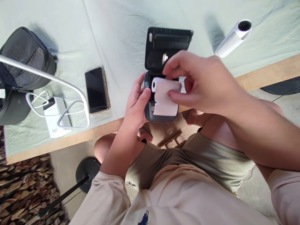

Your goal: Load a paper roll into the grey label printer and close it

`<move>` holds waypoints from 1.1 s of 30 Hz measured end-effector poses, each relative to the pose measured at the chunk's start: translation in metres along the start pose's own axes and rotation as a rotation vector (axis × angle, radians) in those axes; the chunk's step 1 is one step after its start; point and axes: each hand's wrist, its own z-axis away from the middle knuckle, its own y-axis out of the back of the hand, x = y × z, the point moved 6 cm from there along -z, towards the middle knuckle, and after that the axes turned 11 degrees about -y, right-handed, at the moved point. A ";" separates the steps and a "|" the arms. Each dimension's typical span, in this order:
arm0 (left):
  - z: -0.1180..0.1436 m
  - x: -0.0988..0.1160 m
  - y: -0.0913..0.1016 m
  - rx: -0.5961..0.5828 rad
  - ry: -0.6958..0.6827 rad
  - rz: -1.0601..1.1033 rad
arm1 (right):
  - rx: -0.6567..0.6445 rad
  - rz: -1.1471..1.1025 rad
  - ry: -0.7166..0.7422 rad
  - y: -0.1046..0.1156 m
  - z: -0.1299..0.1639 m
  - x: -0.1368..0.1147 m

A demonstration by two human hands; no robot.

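Note:
A small black printer point(164, 47) lies at the table's front edge with its lid flipped open toward the far side. My left hand point(137, 103) grips the printer's left side, thumb against its edge. My right hand point(199, 82) pinches a white paper roll point(165, 97) over the open compartment, with a loose sheet hanging down across the printer's front. Whether the roll rests fully inside the bay is hidden by my fingers.
A dark phone point(96, 89) lies face up to the left. Farther left are a white power bank point(56, 116) with a looped white cable, and a black pouch point(24, 59). A white cylinder point(233, 38) lies at the back right. The wooden table edge point(269, 73) runs diagonally.

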 end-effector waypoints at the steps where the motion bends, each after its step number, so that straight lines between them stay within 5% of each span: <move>1: -0.001 0.000 0.000 0.004 0.007 0.022 | 0.003 -0.150 -0.011 0.004 -0.001 0.001; 5: -0.004 0.003 -0.003 -0.010 0.035 0.100 | 0.061 -0.766 -0.155 0.014 -0.016 0.025; 8: -0.007 0.005 -0.003 0.054 0.046 0.127 | 0.063 -0.899 -0.313 0.007 -0.030 0.055; 13: -0.010 0.006 -0.002 0.116 0.030 0.042 | 0.241 -0.574 -0.260 0.012 -0.028 0.080; 17: -0.009 0.004 0.000 0.103 0.044 0.024 | 0.301 -0.228 -0.054 0.024 -0.016 0.079; 23: -0.010 0.002 0.003 0.087 0.026 0.021 | 0.324 0.107 -0.012 0.030 -0.007 0.084; 27: -0.011 -0.001 0.003 0.046 0.043 0.015 | 0.678 0.193 0.230 0.061 0.008 0.069; 29: -0.011 -0.001 0.003 0.028 0.054 0.013 | 0.844 0.325 0.121 0.078 0.007 0.078; 33: -0.009 0.000 0.003 0.025 0.057 0.029 | 0.715 0.443 -0.326 0.087 -0.011 0.115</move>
